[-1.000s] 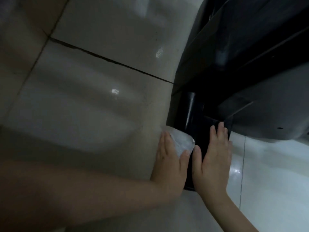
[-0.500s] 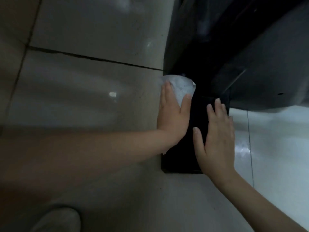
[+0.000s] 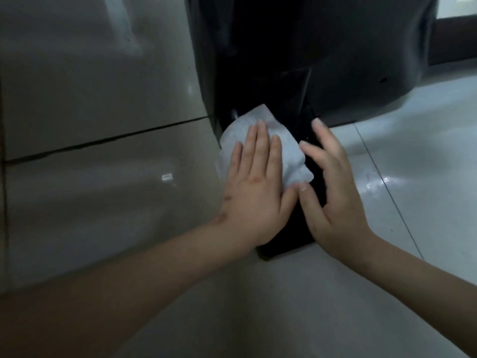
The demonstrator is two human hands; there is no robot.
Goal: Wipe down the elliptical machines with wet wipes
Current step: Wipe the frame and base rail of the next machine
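One wipe (image 3: 290, 157), white and crumpled, lies on the black foot of the single machine (image 3: 335, 47) in view. The left hand (image 3: 254, 192) presses it flat with straight fingers, covering its lower left part. The right hand (image 3: 335, 197) rests just beside it on the foot, fingers spread and loose, holding nothing. The machine's dark body is cut off at the top, its detail lost in shadow above the tiled floor (image 3: 103, 189).
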